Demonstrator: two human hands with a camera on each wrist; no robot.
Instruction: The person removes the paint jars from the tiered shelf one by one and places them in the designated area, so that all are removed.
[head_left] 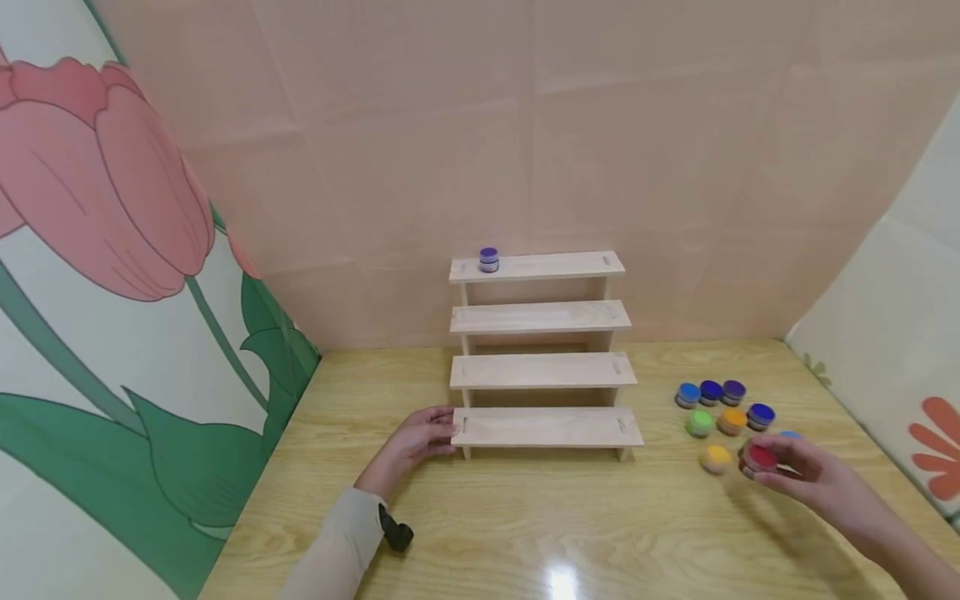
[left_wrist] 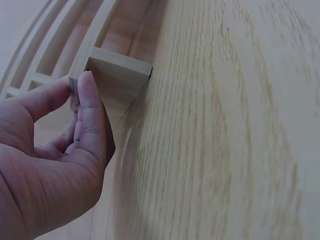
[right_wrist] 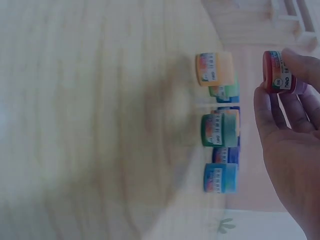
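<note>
My right hand grips a small red paint jar between thumb and fingers, raised above the table, as the right wrist view shows with its printed label. At the left end of a four-step wooden rack, my left hand pinches the edge of the lowest step, thumb on one face and fingers on the other. A purple-lidded jar stands upright near the left end of the top step. Closest to the red jar on the table is a yellow jar.
Right of the rack, several paint jars stand grouped: a light green jar, an orange jar, a blue jar and darker ones. The right hand partly hides a light blue lid. A peach cloth backdrop hangs behind the wood-grain table.
</note>
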